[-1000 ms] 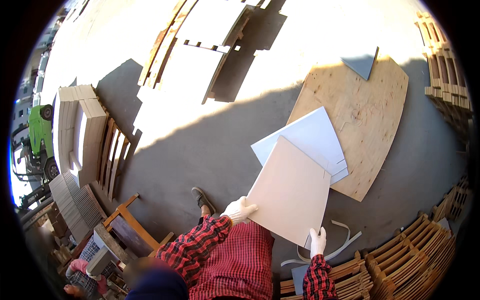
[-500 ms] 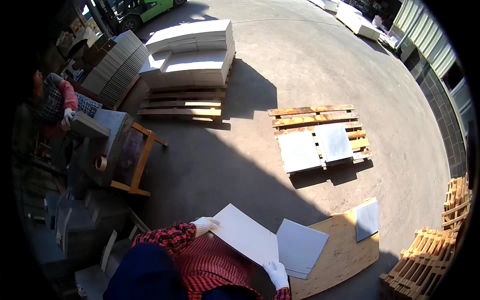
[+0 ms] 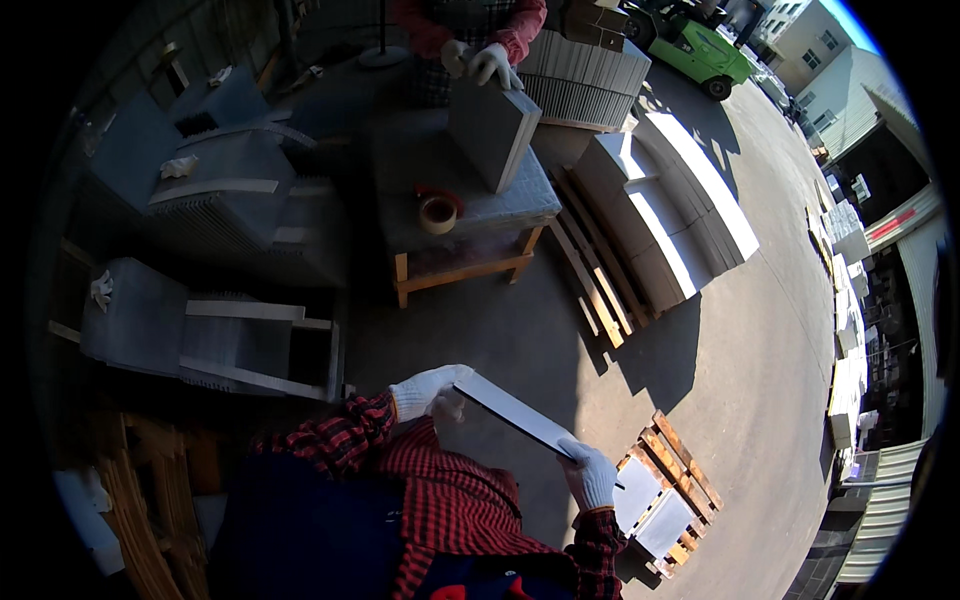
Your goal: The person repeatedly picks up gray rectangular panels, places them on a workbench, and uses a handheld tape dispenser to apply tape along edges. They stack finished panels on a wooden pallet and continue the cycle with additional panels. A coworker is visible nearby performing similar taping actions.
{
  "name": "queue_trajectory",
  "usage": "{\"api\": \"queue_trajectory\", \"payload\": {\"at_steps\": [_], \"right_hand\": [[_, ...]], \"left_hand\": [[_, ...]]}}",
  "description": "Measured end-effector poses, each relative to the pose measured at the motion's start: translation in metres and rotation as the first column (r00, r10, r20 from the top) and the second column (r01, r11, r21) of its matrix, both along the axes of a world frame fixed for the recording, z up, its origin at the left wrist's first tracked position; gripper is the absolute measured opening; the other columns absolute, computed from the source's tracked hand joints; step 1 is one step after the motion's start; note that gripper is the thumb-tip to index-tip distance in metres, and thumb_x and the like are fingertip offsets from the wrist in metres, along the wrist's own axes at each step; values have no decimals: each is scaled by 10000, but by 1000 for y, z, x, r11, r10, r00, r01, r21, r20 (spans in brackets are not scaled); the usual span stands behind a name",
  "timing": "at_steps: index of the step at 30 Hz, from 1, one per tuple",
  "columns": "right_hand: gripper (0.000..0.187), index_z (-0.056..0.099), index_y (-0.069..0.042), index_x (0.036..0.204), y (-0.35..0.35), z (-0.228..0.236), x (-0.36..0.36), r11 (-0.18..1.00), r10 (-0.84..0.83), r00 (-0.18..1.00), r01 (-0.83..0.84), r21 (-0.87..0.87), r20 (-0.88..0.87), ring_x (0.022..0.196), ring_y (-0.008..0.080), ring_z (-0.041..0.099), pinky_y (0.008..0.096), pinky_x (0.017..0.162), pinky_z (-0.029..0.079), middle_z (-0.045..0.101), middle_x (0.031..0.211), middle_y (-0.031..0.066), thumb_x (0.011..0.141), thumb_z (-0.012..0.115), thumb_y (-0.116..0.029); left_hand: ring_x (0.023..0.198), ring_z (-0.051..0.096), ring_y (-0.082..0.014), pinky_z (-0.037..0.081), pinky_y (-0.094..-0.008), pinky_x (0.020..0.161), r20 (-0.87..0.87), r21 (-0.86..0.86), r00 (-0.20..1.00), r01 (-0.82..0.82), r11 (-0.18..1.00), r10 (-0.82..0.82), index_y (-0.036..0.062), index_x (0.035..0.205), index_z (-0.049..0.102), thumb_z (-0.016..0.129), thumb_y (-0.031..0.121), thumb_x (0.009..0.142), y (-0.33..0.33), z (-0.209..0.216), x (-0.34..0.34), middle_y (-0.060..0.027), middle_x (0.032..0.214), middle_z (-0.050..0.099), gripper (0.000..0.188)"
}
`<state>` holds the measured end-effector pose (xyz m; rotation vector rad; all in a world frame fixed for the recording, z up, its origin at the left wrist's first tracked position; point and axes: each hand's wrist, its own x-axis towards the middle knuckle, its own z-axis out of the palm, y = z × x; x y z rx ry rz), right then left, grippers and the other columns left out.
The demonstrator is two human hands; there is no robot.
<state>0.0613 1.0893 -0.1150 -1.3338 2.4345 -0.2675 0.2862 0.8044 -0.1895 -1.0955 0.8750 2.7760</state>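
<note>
Both my hands, in white knit gloves, hold a pale flat tile (image 3: 515,412) in front of my body. It is tilted so that I see it as a narrow strip with a dark lower edge. My left hand (image 3: 430,392) is closed at its left end, and my right hand (image 3: 590,474) grips the right end. Part of the fingers is hidden behind the tile. Beyond my hands stands a work table (image 3: 415,180) with a roll of tape (image 3: 438,213) and a stack of grey tiles (image 3: 495,130) upright on it.
A co-worker's gloved hands (image 3: 478,62) rest on the upright stack. Slabs pile on a pallet (image 3: 600,270) at right. A nearer pallet (image 3: 685,465) bears two pale tiles. Grey slabs (image 3: 215,190) stand at left, and a green forklift (image 3: 700,55) is parked far back.
My view has swung left toward the work table. The tile has gone from lying nearly flat to being seen nearly edge-on, still in both hands. The plywood board has left view.
</note>
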Motion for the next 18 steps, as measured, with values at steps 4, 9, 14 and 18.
{"api": "queue_trajectory", "payload": {"at_steps": [4, 9, 14, 18], "right_hand": [[288, 762, -144, 1116, -44, 39, -39, 984, -79, 989, 98, -150, 129, 859, 268, 739, 348, 740, 562, 757, 976, 115, 877, 730, -303], [276, 754, -64, 1099, -92, 59, -102, 980, -40, 994, 60, -191, 105, 803, 204, 734, 312, 720, 545, 753, 898, 148, 865, 754, -211], [289, 720, 3, 1126, -148, 63, -161, 960, -62, 975, 117, -253, 215, 806, 131, 683, 306, 728, 535, 745, 869, 147, 870, 722, -131], [264, 714, 18, 1081, -201, 96, -192, 974, -11, 991, 41, -224, 131, 774, 101, 649, 292, 704, 525, 721, 804, 106, 859, 724, -123]], "left_hand": [[870, 662, -207, 538, -361, 823, 311, -885, 918, 186, 426, 245, 61, 1298, 574, 614, 439, 969, -59, -11, -6, -80, 910, 673, 503], [1218, 560, -402, 459, -460, 1042, 548, -836, 813, 523, 165, 198, 152, 1427, 453, 668, 386, 826, -128, 19, -61, -167, 1442, 454, 680], [1147, 596, -337, 463, -463, 984, 605, -727, 737, 666, -166, 302, 218, 1495, 385, 706, 176, 800, -208, -22, -137, -170, 1400, 467, 767], [1062, 635, -258, 446, -426, 953, 820, -456, 449, 887, -70, 354, 351, 1576, 237, 628, 140, 877, -269, -25, -177, -100, 1240, 583, 829]]}}
